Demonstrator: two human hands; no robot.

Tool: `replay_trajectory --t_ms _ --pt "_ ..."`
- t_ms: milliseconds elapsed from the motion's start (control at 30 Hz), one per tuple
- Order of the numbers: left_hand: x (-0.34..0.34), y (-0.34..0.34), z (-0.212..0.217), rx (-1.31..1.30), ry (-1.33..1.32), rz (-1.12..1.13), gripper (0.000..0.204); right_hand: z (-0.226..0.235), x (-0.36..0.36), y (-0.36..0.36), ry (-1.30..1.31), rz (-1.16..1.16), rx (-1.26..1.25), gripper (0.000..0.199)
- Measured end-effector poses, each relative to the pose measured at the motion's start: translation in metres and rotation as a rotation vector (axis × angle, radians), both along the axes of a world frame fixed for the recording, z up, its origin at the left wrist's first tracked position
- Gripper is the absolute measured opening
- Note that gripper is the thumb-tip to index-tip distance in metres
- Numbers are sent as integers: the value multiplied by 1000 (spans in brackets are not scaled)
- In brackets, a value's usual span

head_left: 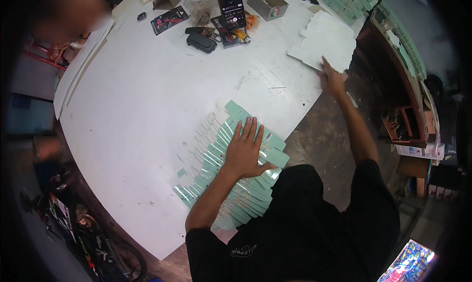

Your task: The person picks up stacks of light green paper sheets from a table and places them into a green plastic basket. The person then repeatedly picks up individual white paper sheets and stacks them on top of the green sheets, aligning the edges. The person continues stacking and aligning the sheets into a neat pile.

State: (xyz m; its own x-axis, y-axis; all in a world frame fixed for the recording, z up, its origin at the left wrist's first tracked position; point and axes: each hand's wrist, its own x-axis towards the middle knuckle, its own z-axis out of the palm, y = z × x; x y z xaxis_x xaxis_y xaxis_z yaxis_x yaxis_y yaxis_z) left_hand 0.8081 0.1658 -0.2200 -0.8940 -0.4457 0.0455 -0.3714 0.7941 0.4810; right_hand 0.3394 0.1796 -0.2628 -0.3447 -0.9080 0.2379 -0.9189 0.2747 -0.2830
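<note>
My left hand (244, 153) lies flat with its fingers stretched out on a fanned row of flat light-green cartons (209, 156). The overlapping cartons spread along the table's near edge, close to my body. Reaching out to the far right, my right hand (333, 78) grips the near edge of a stack of flat white card pieces (327, 38). One digit shows on top of the white stack; the other fingers are partly hidden at its edge. The stack has a jagged, stepped outline.
Across the white table (132, 100) stand a phone (231, 9), an open grey box (267, 5), a black case (200, 42) and a blister pack (169, 20). More green cartons (344, 1) lie at the far right. A bicycle (93, 233) stands at the lower left; shelves (403, 85) are on the right.
</note>
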Motion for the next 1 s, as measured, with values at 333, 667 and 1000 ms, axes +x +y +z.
replay_trajectory --t_ms 333,667,1000 --pt "0 0 -7 -2 -49 37 60 32 185 8 169 438 166 67" --pt "-3 -3 4 -128 -252 -55 102 8 193 6 -538 173 367 28" --pt "-7 4 -4 10 -125 119 75 8 121 2 -314 325 -225 51"
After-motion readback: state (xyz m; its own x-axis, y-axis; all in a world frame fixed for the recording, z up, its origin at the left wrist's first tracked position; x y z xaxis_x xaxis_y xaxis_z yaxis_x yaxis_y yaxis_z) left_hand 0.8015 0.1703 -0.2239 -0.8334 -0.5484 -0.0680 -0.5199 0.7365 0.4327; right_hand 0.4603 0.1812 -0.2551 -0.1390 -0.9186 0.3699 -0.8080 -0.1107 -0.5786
